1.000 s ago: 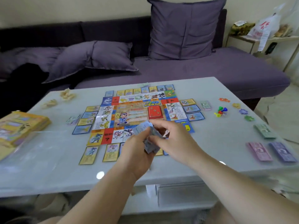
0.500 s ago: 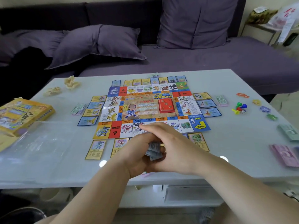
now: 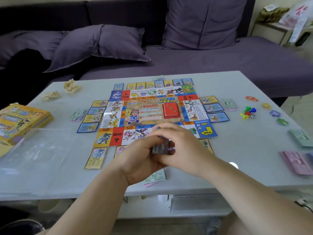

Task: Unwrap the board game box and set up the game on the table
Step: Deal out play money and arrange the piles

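Two-handed, grips a wad of notes (image 3: 160,147) over the near edge of the board (image 3: 149,112), flat on the worktop (image 3: 245,150); curls fingers of left hand (image 3: 140,160) and right hand (image 3: 184,146) round it, with box (image 3: 22,121) at far left.

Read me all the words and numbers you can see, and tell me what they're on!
"2000": blue corner square of the game board.
"机会" and "?": red square on the board's near edge.
"由此去": yellow arrow on that corner square.
"机会卡": red card deck.
Too blurred: cards, yellow box, paper money stack.
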